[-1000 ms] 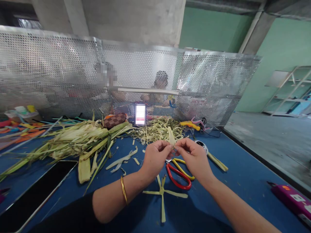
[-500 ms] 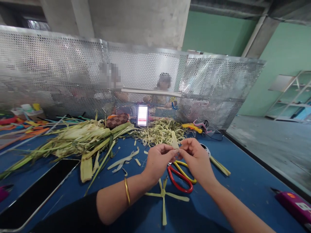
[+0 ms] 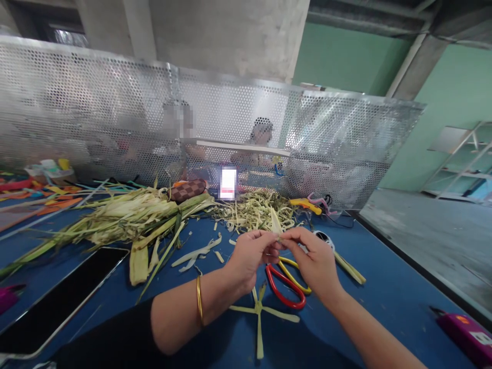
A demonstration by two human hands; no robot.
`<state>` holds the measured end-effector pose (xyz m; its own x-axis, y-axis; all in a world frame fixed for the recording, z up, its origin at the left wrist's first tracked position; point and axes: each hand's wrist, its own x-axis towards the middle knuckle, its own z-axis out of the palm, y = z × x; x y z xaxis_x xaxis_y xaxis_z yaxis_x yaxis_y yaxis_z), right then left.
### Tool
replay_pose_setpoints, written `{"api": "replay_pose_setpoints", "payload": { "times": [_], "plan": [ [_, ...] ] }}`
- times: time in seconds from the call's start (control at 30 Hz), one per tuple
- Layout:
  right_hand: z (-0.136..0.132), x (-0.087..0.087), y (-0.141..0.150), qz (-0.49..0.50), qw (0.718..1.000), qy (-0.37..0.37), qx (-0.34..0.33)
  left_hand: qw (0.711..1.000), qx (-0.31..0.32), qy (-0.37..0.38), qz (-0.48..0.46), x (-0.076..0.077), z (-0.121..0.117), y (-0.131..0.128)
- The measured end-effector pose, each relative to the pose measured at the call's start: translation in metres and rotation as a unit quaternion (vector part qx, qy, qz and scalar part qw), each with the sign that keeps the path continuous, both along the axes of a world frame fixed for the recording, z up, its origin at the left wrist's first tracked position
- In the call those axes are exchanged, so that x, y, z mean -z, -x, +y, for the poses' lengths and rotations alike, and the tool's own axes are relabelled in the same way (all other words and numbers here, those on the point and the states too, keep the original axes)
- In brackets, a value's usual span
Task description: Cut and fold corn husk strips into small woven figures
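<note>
Between both hands a pale green strip of dried leaf (image 3: 275,221) stands up, its lower end pinched by the fingertips. My left hand (image 3: 249,258), below a gold bangle (image 3: 199,301), closes thumb and forefinger on it. My right hand (image 3: 313,256) pinches the same end from the other side. Beneath them lie scissors with one red and one yellow handle (image 3: 286,289); the blades are mostly hidden by the hands. Nearer to me, several leaf strips joined at a centre form a star shape (image 3: 258,309) on the blue table (image 3: 184,343).
A heap of long leaves (image 3: 126,215) lies left, curly shavings (image 3: 253,210) behind the hands. A black-screened tablet or phone (image 3: 65,302) lies front left, a purple tool (image 3: 465,330) at right, a roll of tape (image 3: 325,240) by my right hand. A perforated metal screen (image 3: 230,113) stands behind.
The camera view has shifted slightly, so the scene sits a little further right and lower. Both hands keep hold of the leaf strip while their fingers shift at its lower end.
</note>
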<state>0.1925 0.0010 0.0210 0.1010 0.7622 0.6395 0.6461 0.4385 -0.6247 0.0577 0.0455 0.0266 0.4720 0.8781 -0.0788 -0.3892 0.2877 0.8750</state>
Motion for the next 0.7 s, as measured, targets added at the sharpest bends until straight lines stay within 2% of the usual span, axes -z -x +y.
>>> {"api": "replay_pose_setpoints", "payload": {
  "times": [0.13,0.4,0.7],
  "plan": [
    [0.0011,0.0016,-0.0003,0.013,1.000,0.005,0.012,0.999,-0.016,-0.025,0.022,-0.0016,0.0018,0.0001],
    [0.0020,0.0003,0.0031,0.110,0.993,0.041,0.018,0.989,-0.044,-0.128,0.055,-0.0022,0.0014,-0.0012],
    [0.0049,0.0042,0.0016,0.168,0.985,0.048,0.011,0.986,-0.043,-0.151,0.059,0.0035,0.0019,-0.0018]
  ]
}}
